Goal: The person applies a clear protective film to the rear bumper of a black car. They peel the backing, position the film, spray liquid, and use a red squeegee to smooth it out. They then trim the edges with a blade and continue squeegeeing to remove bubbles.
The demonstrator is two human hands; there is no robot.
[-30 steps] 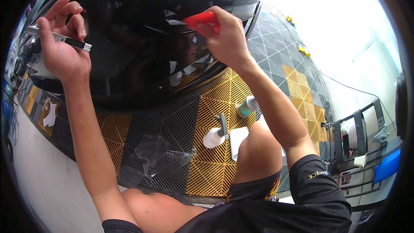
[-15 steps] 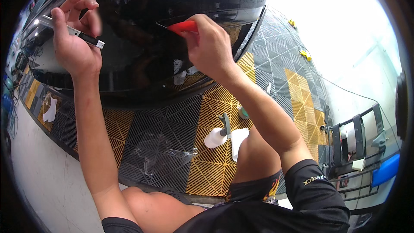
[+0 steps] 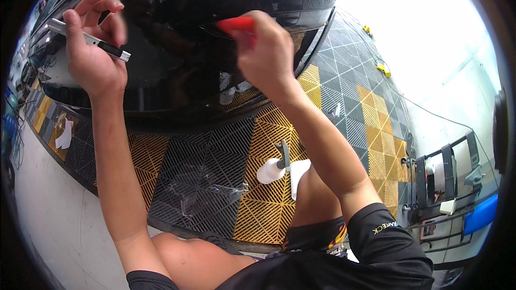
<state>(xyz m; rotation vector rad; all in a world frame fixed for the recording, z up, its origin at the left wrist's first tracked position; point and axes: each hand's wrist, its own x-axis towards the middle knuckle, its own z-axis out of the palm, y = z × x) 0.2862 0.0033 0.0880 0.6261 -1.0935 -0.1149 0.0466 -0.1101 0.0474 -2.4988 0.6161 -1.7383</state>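
Observation:
A silver snap-off utility knife [image 3: 112,50] with a black end lies across the palm of my left hand [image 3: 95,59], held by the thumb side. The fingers of that hand are curled up in front of the glossy black car bumper [image 3: 172,70]. My right hand [image 3: 269,56], a little blurred, grips a red, pointed squeegee-like tool [image 3: 238,23] near the middle of the bumper. The tool's tip points left. Whether it touches the surface I cannot tell.
A white spray bottle [image 3: 270,172] with a grey trigger stands on the black and yellow floor tiles, beside my leg. Crumpled clear film [image 3: 193,187] lies left of it. White scraps [image 3: 64,135] are at far left; a black rack [image 3: 449,182] stands at right.
My right hand has moved slightly up and to the right with the red tool. The thin tip seen earlier ahead of the tool no longer shows clearly. My left hand stays put.

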